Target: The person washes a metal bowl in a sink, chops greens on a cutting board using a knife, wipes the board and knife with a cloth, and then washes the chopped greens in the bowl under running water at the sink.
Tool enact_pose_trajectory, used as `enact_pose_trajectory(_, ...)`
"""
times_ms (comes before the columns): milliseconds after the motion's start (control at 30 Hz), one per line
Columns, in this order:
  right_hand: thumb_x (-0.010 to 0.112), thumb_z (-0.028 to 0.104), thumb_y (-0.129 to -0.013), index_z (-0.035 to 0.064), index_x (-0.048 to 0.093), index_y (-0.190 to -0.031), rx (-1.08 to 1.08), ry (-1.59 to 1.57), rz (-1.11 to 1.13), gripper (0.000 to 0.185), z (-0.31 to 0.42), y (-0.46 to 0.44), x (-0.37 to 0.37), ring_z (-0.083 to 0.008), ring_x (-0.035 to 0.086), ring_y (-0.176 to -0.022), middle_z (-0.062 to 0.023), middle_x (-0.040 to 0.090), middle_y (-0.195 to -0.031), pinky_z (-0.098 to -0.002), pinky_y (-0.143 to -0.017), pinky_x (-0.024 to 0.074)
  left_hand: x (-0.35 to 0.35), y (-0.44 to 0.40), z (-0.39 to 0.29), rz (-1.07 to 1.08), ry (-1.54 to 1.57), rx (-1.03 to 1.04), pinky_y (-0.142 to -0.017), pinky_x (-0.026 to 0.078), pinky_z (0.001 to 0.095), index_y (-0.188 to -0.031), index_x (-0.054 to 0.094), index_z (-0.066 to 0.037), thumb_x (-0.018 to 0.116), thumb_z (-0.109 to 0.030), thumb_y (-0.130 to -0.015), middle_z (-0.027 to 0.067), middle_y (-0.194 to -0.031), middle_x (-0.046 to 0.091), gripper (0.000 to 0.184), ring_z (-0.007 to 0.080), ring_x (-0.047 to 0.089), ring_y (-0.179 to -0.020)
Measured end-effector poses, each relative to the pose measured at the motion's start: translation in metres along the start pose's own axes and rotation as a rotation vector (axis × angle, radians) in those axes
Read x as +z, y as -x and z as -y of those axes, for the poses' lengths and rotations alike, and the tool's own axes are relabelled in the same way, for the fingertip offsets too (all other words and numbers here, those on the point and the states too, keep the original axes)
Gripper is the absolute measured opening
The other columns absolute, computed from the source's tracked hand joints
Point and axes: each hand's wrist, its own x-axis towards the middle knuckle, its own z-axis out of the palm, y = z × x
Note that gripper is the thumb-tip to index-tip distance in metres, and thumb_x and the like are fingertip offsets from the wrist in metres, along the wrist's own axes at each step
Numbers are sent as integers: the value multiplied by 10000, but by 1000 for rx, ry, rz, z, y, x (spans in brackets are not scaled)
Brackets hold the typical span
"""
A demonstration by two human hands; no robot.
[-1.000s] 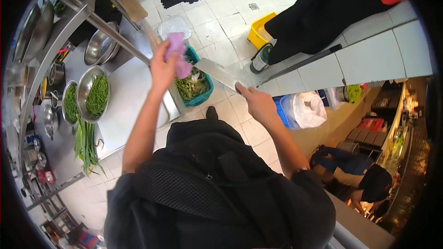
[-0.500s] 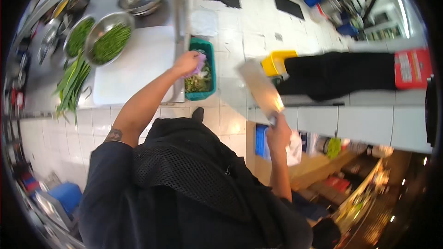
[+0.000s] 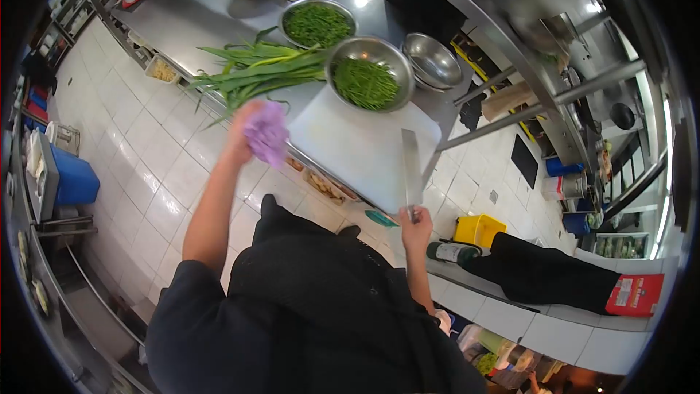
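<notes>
My left hand is closed around a crumpled purple cloth, held off the left front corner of a white cutting board. My right hand grips a cleaver by its handle. Its blade points away from me, over the right side of the board, seen nearly edge-on; whether it touches the board I cannot tell. A steel bowl of chopped greens stands at the board's far edge. Left of it lie long green stalks, with a second bowl of chopped greens behind them.
Stacked steel bowls stand right of the board on the steel table. A shelf frame juts in at the right. Below are a teal bin, partly hidden, and a yellow container.
My view has swung left to face the table. The purple cloth has moved from over the teal bin to beside the board's left side, and the cleaver from over the floor to the board.
</notes>
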Motion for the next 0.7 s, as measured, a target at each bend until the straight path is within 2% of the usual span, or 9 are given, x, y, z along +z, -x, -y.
enact_pose_trajectory(200, 765, 189, -826, 0, 607, -1094, -27, 298, -173, 364, 2, -66, 48, -325, 651, -795, -156, 667, -866, -410, -747, 514, -212, -152, -99, -196, 351, 403, -748, 589, 388, -1020, 642, -30, 506, -245, -988, 89, -931, 693, 256, 247, 701, -827)
enact_pose_trajectory(233, 754, 182, -823, 3, 613, -1108, -14, 350, -142, 366, 8, -69, 50, -345, 651, -838, -169, 666, -909, -422, -760, 513, -217, -168, -112, -196, 356, 395, -748, 589, 388, -1020, 642, -30, 506, -245, -988, 89, -931, 693, 256, 247, 701, -827)
enact_pose_trajectory(300, 743, 175, -820, 5, 618, -1123, 5, 402, -138, 369, 17, -69, 55, -365, 651, -880, -181, 666, -953, -434, -772, 511, -208, -199, -149, -535, 264, 358, -768, 583, 379, -997, 653, -24, 496, -251, -990, 91, -921, 703, 277, 264, 705, -816)
enact_pose_trajectory(400, 732, 144, -815, 15, 624, -1158, -120, 541, -210, 382, 27, -72, 57, -364, 637, -910, -179, 654, -1017, -421, -781, 514, -187, -230, -193, -378, 289, 327, -791, 570, 383, -1008, 658, -12, 500, -251, -991, 86, -929, 705, 287, 262, 699, -801)
enact_pose_trajectory(467, 716, 110, -831, 10, 592, -1217, -349, 472, -207, 417, 35, -86, 65, -294, 637, -835, -162, 607, -1083, -384, -738, 528, -181, -251, -209, -420, 314, 339, -821, 562, 409, -1058, 664, -9, 527, -294, -990, 97, -968, 708, 323, 259, 697, -870)
enact_pose_trajectory(567, 710, 179, -879, 49, 545, -1276, 35, 17, 22, 448, 76, -113, 96, -253, 632, -905, -132, 595, -1094, -394, -748, 539, -234, -308, -202, -517, -539, 357, -924, 524, 396, -1293, 618, -12, 588, -404, -970, 154, -1190, 679, 509, 305, 664, -1059)
enact_pose_trajectory(600, 709, 220, -900, 69, 501, -1324, 239, -207, 118, 497, 95, -116, 102, -249, 631, -918, -131, 583, -1127, -403, -751, 543, -238, -305, -201, -538, -549, 355, -924, 524, 396, -1293, 618, -12, 588, -404, -970, 154, -1190, 679, 509, 305, 664, -1059)
enact_pose_trajectory(667, 721, 274, -902, 87, 463, -1350, 388, -487, 132, 550, 132, -133, 115, -266, 636, -897, -122, 566, -1155, -422, -766, 542, -241, -274, -194, -554, -1307, 251, -995, 471, 393, -1331, 599, -2, 611, -375, -960, 196, -1269, 646, 526, 328, 635, -1121)
enact_pose_trajectory(700, 733, 328, -905, 104, 425, -1375, 545, -759, 104, 605, 143, -140, 123, -283, 642, -875, -113, 548, -1183, -442, -782, 541, -257, -257, -179, -528, -1302, 398, -1019, 449, 398, -1307, 617, -1, 621, -357, -954, 208, -1274, 640, 501, 332, 612, -1159)
